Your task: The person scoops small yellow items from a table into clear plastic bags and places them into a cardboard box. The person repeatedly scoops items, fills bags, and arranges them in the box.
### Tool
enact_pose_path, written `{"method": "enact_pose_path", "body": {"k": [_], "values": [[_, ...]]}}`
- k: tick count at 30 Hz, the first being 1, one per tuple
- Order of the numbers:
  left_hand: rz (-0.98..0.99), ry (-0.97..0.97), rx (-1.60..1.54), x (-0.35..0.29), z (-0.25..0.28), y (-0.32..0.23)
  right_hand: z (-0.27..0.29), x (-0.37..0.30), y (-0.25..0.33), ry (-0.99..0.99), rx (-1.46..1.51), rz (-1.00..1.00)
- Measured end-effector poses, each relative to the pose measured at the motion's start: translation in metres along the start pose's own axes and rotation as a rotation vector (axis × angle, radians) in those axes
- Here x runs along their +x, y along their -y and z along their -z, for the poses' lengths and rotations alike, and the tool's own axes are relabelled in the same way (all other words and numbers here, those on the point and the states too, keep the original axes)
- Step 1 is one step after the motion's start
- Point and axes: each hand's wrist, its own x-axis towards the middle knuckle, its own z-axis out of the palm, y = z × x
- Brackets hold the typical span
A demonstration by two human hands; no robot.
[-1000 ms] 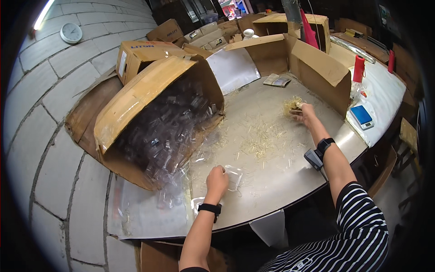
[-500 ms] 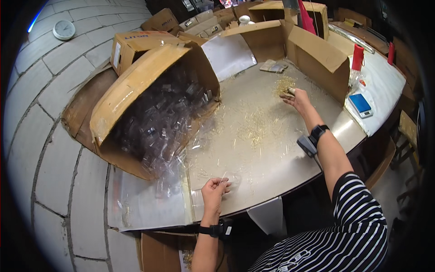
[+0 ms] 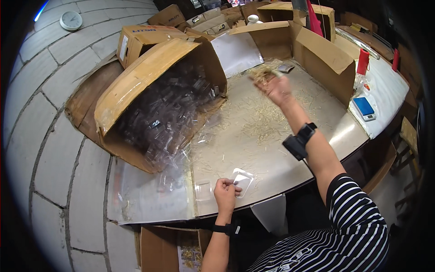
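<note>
My left hand is near the table's front edge, pinching a small, clear plastic tray-like piece with rounded corners between thumb and fingers. Farther out over the table, my right hand is smeared by motion, its palm partly turned up. A blurred clump of thin gold-coloured pins shows at its fingertips; whether the fingers grip it is unclear. Many more loose gold pins lie scattered across the tabletop. Another clear plastic piece lies left of my left hand.
A large cardboard box lies on its side at the left, spilling clear plastic pieces. Cardboard flaps wall the far and right edges. At the right are a blue-topped scale and a red cylinder. A small dark packet lies at the back.
My right hand has swung left and turned its palm up, with gold pins now showing at its fingertips. My left hand has shifted slightly right, and its clear piece is tilted more upright.
</note>
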Motion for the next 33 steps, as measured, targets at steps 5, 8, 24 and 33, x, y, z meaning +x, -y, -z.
{"method": "enact_pose_path", "body": {"k": [5,8,24,33], "values": [[-0.043,-0.039,0.013,-0.005,0.001,-0.002,-0.025,-0.019,-0.075,-0.003,0.087,-0.105],[-0.06,-0.031,0.04,-0.01,-0.002,0.002,-0.005,-0.045,-0.115,-0.15,0.049,-0.225],[-0.137,-0.037,0.043,-0.01,-0.004,0.008,0.022,-0.113,-0.093,-0.39,-0.146,-0.324],[-0.143,-0.029,0.081,-0.008,-0.001,0.005,0.053,-0.112,0.016,-0.489,-0.563,-0.1]]}}
